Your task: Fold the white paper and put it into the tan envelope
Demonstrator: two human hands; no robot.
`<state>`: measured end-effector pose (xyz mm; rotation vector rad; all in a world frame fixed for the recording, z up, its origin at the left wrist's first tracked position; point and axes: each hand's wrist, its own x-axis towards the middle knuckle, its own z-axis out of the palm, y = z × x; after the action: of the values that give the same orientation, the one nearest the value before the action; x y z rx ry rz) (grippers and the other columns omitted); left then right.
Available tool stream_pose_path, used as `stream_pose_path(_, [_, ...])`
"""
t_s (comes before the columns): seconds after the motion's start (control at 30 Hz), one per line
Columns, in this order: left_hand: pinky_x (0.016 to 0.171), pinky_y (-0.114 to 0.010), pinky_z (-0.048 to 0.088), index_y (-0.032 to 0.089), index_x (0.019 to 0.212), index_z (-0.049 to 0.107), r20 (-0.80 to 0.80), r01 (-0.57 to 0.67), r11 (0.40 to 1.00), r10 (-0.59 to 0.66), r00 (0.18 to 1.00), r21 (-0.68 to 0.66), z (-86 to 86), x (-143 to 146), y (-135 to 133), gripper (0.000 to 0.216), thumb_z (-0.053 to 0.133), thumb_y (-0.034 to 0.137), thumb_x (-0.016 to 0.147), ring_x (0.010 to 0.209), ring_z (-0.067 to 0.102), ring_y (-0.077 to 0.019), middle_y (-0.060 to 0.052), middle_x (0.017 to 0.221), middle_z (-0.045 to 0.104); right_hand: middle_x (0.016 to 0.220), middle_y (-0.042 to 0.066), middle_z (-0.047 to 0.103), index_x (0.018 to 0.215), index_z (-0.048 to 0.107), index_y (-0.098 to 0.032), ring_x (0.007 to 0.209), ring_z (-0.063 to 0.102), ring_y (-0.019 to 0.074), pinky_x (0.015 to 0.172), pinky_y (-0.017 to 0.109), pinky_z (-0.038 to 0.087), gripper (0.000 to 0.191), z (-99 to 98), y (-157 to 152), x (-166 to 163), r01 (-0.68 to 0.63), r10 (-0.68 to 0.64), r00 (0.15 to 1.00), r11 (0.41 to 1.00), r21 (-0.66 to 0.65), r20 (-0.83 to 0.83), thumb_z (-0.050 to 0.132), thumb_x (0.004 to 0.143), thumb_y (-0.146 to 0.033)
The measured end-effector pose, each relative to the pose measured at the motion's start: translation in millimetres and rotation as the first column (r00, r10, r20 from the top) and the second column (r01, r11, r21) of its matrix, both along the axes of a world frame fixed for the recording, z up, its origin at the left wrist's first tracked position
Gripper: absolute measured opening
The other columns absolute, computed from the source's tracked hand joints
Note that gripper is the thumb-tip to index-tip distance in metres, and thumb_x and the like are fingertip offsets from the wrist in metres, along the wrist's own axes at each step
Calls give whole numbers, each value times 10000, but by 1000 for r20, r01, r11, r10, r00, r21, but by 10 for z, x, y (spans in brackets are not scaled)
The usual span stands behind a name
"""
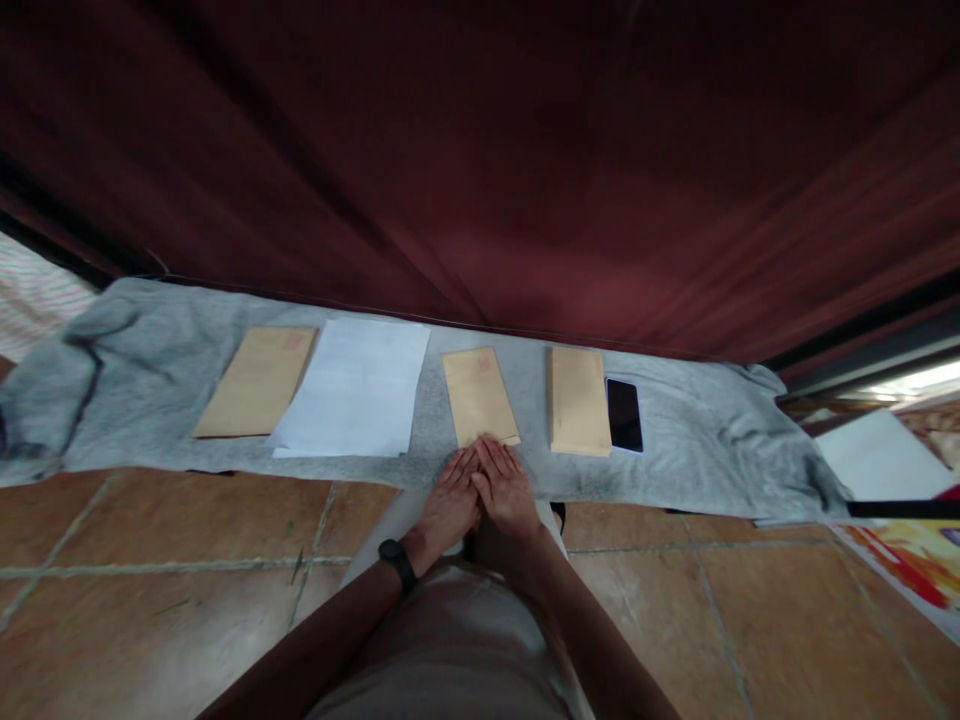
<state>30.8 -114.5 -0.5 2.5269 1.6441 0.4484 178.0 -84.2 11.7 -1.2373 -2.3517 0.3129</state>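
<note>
My left hand [448, 500] and my right hand [506, 487] lie side by side, fingers stretched out flat, at the near edge of a grey cloth [150, 350] spread on the tiled floor. Their fingertips touch the near end of a tan envelope [478, 395] in the middle of the cloth. A black band sits on my left wrist. A second tan envelope [577, 400] lies to the right, a third [259, 380] at the left. White paper sheets [356, 385] lie between the left and middle envelopes. Neither hand holds anything.
A black phone [624, 414] lies on the cloth next to the right envelope. A dark red curtain [525, 170] hangs behind the cloth. White paper [877, 455] and a colourful printed sheet [911, 560] lie on the floor at the right.
</note>
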Motion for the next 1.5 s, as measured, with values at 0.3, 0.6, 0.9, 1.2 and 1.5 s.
stream_pose_path(0.3, [1254,-472,299,89,1529,420,13,10,1000,-10,1000,18,76,-1,7,553,416,236,997,1517,331,-257,-161,1589,427,1550,115,493,1539,427,-161,1453,444,219,1224,443,331,503,-32,57,162,47,-49,996,999,20,72,400,1068,-336])
stream_pose_path(0.6, [1263,-462,279,128,1534,415,18,-30,1000,30,999,4,169,45,-1,547,417,342,1031,1505,357,-252,-134,1585,442,1561,114,475,1546,414,-151,1449,448,245,1221,463,316,518,-81,106,369,102,-107,990,993,56,96,376,1073,-359])
stream_pose_path(0.9, [1279,-455,219,118,1577,332,15,-75,997,75,997,1,224,226,101,581,358,244,1010,1535,290,-242,-118,1610,409,1577,101,454,1547,418,-174,1459,428,256,1222,490,289,506,-60,85,355,118,-125,985,991,58,118,365,1073,-344])
stream_pose_path(1.2, [1275,-460,213,76,1542,402,-38,-154,988,153,987,-11,235,196,97,566,361,285,1018,1542,267,-254,-146,1618,377,1585,82,447,1538,436,-180,1465,409,263,1223,479,275,499,-42,87,354,135,-140,979,990,45,149,398,1068,-345])
stream_pose_path(1.5, [1270,-485,224,56,1530,419,-54,-157,988,157,986,-1,256,-48,-2,571,401,284,1007,1535,283,-277,-163,1608,385,1585,88,447,1530,447,-191,1470,405,257,1236,501,246,484,21,36,259,160,-162,977,987,25,142,391,1071,-337])
